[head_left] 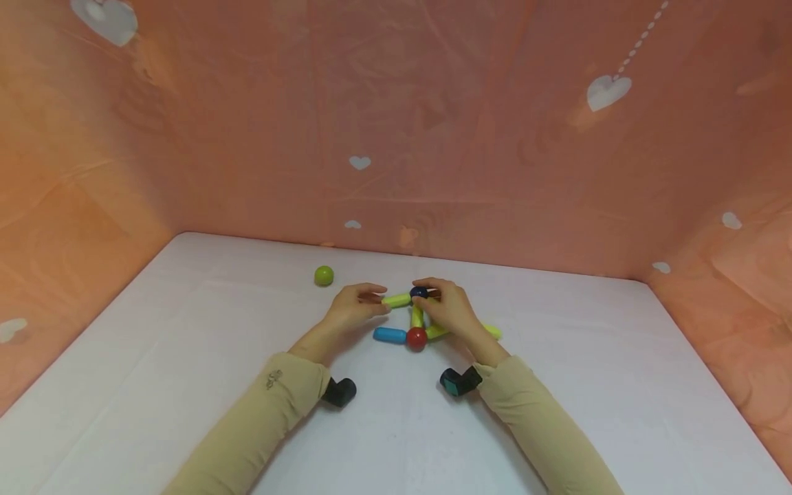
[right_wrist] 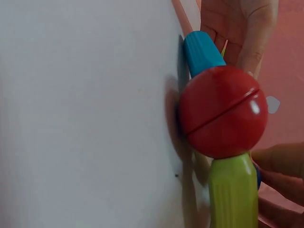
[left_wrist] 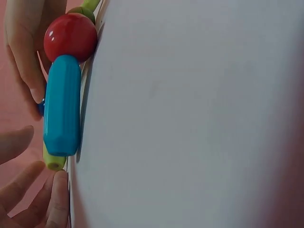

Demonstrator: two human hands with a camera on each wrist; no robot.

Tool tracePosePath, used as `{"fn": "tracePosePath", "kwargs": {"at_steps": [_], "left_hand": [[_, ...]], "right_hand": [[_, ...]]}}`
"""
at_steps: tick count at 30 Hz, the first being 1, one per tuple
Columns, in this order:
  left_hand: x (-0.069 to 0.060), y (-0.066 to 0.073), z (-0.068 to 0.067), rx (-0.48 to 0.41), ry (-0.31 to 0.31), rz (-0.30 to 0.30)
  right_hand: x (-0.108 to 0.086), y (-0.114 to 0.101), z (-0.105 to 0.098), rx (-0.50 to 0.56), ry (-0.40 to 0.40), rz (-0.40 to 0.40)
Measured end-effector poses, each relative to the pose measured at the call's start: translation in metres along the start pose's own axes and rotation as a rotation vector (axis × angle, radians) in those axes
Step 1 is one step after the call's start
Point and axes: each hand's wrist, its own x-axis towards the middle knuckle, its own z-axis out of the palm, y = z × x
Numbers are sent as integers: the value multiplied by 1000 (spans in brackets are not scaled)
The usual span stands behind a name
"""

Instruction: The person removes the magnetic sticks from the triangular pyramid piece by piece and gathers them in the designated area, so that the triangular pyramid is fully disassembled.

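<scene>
A figure of joined toy rods and balls lies on the white table. My right hand (head_left: 453, 307) pinches the dark blue ball (head_left: 419, 293) at its far corner between thumb and fingers. From that ball a yellow-green rod (head_left: 397, 300) points left. My left hand (head_left: 354, 306) is at this rod's free end, its fingertips close against it and the thumb apart in the left wrist view. Another yellow-green rod (head_left: 417, 317) links the blue ball to a red ball (right_wrist: 224, 111). A blue rod (left_wrist: 63, 105) extends left from the red ball, and a yellow-green rod (right_wrist: 233, 192) right, partly behind my right hand.
A loose green ball (head_left: 324, 276) sits beyond my left hand, toward the table's back edge. An orange cloth with white hearts (head_left: 360, 163) surrounds the white table (head_left: 396, 440) at the back and sides. Dark wrist devices (head_left: 339, 392) show below both sleeves.
</scene>
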Motion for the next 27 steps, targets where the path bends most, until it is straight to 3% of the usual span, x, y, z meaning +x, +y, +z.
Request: {"fn": "tracePosePath", "kwargs": {"at_steps": [10, 14, 20, 27], "left_hand": [[-1, 3, 10, 12, -17, 0], [-3, 3, 11, 24, -11, -28], [-3, 5, 11, 30, -28, -6], [-1, 6, 8, 34, -25, -29]], "right_hand": [[-3, 2, -2, 4, 28, 29], [-2, 2, -2, 6, 7, 4], [-4, 0, -6, -34, -16, -33], [-3, 1, -6, -44, -26, -108]]}}
